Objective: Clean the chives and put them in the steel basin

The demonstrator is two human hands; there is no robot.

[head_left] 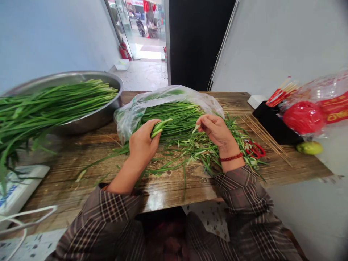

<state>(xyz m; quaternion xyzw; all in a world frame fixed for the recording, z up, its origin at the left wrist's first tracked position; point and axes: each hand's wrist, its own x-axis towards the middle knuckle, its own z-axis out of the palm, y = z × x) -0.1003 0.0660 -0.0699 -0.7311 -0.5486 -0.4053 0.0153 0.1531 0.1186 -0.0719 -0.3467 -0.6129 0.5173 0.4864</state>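
Observation:
My left hand is closed around a small bunch of garlic chives, whose pale stem ends point right. To its right, my right hand pinches a small pale scrap of chive between thumb and fingers. Behind both hands a clear plastic bag lies spread, with a thick pile of chives in its opening. Loose trimmings are heaped below and around my right hand. On the left, a wide metal basin holds many more chives, their leaves hanging over its near side.
Red-handled scissors lie partly under trimmings at right, beside bamboo skewers. Further right are a black box, a red plastic bundle and a yellow-green fruit. A white scale and cable sit at near left on the wooden table.

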